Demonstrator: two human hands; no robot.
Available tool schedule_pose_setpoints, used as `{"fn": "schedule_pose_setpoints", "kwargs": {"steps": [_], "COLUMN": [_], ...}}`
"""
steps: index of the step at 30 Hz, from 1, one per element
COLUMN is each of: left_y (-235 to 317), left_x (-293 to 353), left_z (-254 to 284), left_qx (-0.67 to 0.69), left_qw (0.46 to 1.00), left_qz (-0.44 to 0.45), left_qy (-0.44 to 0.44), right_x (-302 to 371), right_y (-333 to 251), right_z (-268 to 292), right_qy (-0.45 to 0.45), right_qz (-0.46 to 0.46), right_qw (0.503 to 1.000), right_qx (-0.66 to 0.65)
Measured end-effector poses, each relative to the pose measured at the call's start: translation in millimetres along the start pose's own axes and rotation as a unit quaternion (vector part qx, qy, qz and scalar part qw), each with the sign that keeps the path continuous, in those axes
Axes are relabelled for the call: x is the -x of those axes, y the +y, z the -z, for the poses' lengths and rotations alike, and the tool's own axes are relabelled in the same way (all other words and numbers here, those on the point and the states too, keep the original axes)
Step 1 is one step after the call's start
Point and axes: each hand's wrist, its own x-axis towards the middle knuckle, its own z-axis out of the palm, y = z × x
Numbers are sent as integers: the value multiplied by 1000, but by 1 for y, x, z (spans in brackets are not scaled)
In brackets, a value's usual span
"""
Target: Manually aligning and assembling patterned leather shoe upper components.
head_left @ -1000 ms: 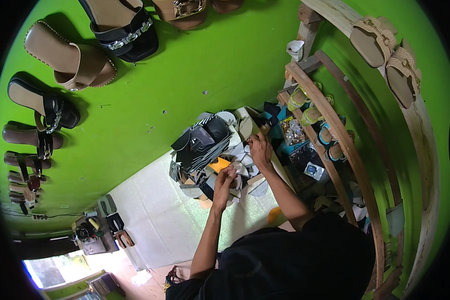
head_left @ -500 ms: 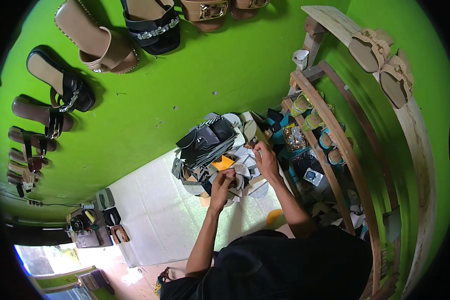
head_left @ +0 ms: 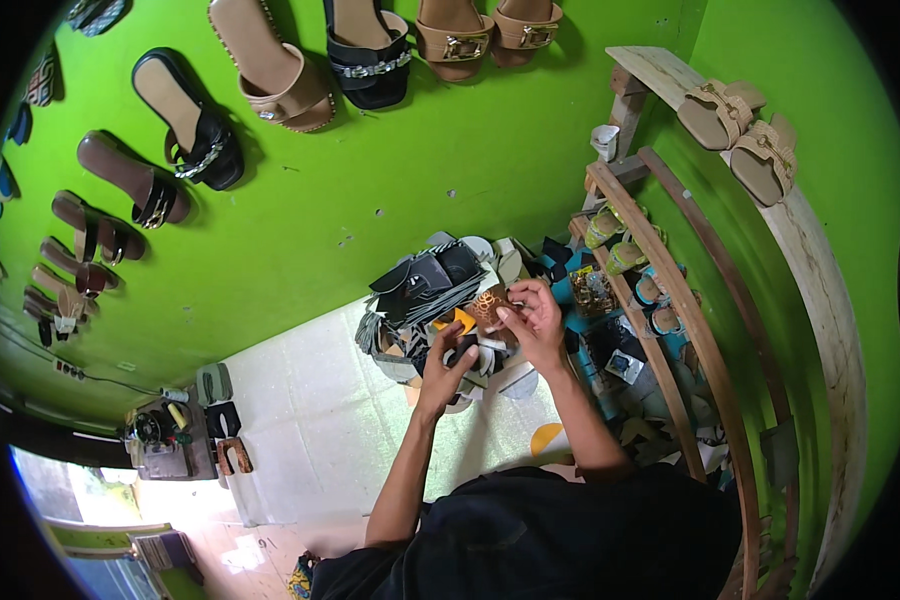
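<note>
My right hand point(head_left: 536, 325) grips a brown patterned piece point(head_left: 489, 304), probably a sandal upper, by its right side, thumb on the near face. The piece has an orange, net-like design. Just left of it, my left hand point(head_left: 443, 372) is raised with thumb and fingers apart, holding nothing I can see. Beneath both hands lies a heap of cut shoe pieces. Dark grey strips point(head_left: 410, 325) are stacked on its left, with a black piece point(head_left: 453, 262) behind them. A yellow-orange piece point(head_left: 454, 319) shows beside my left fingertips.
The heap stands on a white-covered table point(head_left: 300, 400) against a green wall point(head_left: 300, 230) hung with sandals point(head_left: 369, 60). On the right is a wooden rack point(head_left: 660, 260) with more sandals and scraps. A sewing machine point(head_left: 160, 425) sits far left, near several sole-shaped pieces point(head_left: 234, 457).
My right hand has brought the brown piece lower and turned its patterned face into view. My left hand's fingers have spread from a closed pose. The whole view has shifted slightly.
</note>
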Motion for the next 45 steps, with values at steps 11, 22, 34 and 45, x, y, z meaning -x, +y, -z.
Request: {"fn": "schedule_pose_setpoints", "kwargs": {"steps": [11, 22, 34, 45], "left_y": [9, 30, 10, -17], "left_x": [53, 135, 291, 473], "left_z": [45, 121, 257, 372], "left_qx": [64, -281, -78, 130], "left_qw": [996, 958, 994, 952], "left_qz": [57, -11, 24, -2], "left_qy": [-13, -58, 80, 276], "right_x": [48, 97, 204, 304], "right_y": [48, 52, 56, 70], "right_z": [7, -80, -237, -395], "right_qy": [-85, -434, -398, -401], "right_qz": [-179, -74, -193, -257], "right_qw": [980, 878, 893, 879], "right_qx": [-3, 188, 78, -21]}}
